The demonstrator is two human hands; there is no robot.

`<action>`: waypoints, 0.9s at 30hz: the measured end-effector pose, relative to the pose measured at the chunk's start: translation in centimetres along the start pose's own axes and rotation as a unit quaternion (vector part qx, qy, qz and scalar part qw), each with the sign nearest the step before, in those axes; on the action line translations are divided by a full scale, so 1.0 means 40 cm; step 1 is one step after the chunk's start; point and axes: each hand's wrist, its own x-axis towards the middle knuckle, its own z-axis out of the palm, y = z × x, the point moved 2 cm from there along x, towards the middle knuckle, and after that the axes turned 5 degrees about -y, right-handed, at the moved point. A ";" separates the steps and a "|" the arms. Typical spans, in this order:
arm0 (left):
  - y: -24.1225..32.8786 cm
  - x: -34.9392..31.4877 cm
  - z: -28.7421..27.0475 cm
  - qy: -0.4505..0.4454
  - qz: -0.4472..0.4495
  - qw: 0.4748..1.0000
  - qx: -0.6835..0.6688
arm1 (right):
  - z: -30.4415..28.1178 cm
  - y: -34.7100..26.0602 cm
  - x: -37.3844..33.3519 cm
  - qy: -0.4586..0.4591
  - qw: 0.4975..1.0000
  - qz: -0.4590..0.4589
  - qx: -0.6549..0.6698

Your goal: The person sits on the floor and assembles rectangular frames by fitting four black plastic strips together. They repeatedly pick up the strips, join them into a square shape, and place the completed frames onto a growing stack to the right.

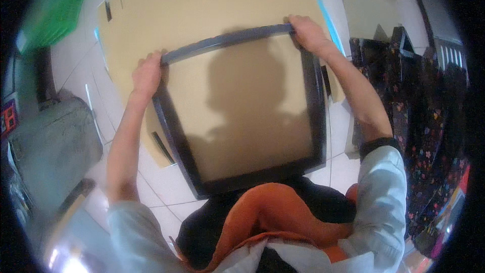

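Note:
Both my hands grip a dark rectangular frame by its two far corners. At the far left corner my left hand is closed around the bar. My right hand is wrapped over the far right corner. The frame's near bar lies close to my lap, above an orange cloth. Beneath and inside the frame shows a large tan board, with my shadow falling across it. Some fingers of both hands are hidden behind the frame.
White floor tiles surround the board. On the left stand a grey box-like object and a green mesh basket. To the right hangs or lies dark flowered cloth, beside a pale panel. Short dark strips lie at the board's edges.

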 end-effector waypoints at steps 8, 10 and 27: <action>0.020 -0.021 0.039 0.061 -0.097 0.993 0.019 | 0.020 -0.060 -0.024 0.122 0.990 0.028 -0.062; 0.026 -0.025 0.029 0.052 -0.094 0.994 -0.026 | 0.015 -0.061 -0.024 0.139 0.988 0.031 -0.060; 0.228 -0.766 0.160 -0.098 -0.200 0.845 -0.487 | 0.180 -0.196 -0.926 -0.099 0.781 0.315 0.529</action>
